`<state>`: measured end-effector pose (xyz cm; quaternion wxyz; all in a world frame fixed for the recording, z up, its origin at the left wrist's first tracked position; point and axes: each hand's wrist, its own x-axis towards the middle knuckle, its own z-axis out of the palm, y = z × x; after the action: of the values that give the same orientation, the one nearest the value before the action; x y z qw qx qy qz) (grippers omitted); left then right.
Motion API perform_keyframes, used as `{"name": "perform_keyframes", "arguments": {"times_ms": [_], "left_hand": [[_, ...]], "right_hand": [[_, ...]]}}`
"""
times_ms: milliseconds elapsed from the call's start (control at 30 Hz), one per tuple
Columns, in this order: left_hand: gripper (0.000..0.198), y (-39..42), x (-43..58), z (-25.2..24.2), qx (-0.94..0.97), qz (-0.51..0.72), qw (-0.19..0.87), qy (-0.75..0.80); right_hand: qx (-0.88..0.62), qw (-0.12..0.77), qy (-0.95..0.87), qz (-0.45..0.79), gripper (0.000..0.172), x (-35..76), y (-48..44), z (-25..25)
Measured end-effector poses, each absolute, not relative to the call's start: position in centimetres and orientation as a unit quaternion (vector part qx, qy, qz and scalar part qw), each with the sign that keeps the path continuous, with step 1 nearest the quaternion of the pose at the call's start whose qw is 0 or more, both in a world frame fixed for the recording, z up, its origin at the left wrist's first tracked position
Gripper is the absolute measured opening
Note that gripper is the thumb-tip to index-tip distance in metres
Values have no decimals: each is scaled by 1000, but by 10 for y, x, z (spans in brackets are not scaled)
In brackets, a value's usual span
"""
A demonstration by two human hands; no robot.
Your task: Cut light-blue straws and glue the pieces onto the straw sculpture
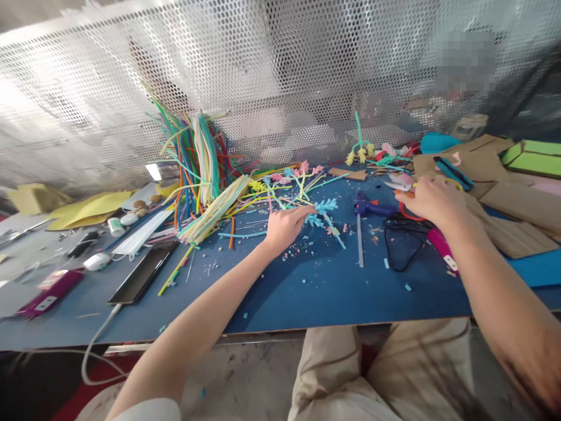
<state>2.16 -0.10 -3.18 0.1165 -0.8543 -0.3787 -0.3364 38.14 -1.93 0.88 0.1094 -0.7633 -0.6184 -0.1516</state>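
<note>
My left hand (286, 228) is closed in a pinch on a light-blue pipe-cleaner flower (325, 206); its fuzzy petals stick out past the fingertips and a blue stem slants down to the right. My right hand (433, 197) curls over a pair of scissors (395, 184), whose silver blades point left from under the fingers. A yellow handle loop shows behind that hand, and the palm hides the rest. Between the hands lies a dark blue glue gun (379, 209) with a glue stick (360, 241) under its nozzle. Pink and yellow pipe-cleaner flowers (302, 171) lie beyond my left hand.
Bundles of coloured pipe cleaners (205, 164) stand at the back left. A phone (142, 273) on a white cable lies left. Cardboard pieces (521, 207) cover the right side. A black cord (397, 269) loops near the glue gun. A perforated metal screen (245, 70) stands behind.
</note>
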Motion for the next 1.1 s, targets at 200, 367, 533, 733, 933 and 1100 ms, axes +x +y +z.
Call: {"name": "perform_keyframes", "arguments": {"times_ms": [200,367,533,733,933,1100], "left_hand": [[30,-2,22,-29,-827,-340,72,-442],[28,0,18,-27,-828,-364,88,-417],[31,1,15,-22,-883,-332,27,-330],[38,-6,18,-18,-955,-225,45,-187],[36,-17,19,-11,-959,-226,54,-164],[39,-21,23,-10,-972,-161,35,-169]], "right_hand": [[-619,220,-748,-93,36,334,-21,2],[-577,177,-796,-30,35,320,-20,-14],[-576,224,-786,0,32,331,-12,-20],[-500,231,-834,29,26,321,-14,-15],[-418,157,-893,60,29,295,-28,-19],[-429,108,-894,69,10,293,-29,-22]]}}
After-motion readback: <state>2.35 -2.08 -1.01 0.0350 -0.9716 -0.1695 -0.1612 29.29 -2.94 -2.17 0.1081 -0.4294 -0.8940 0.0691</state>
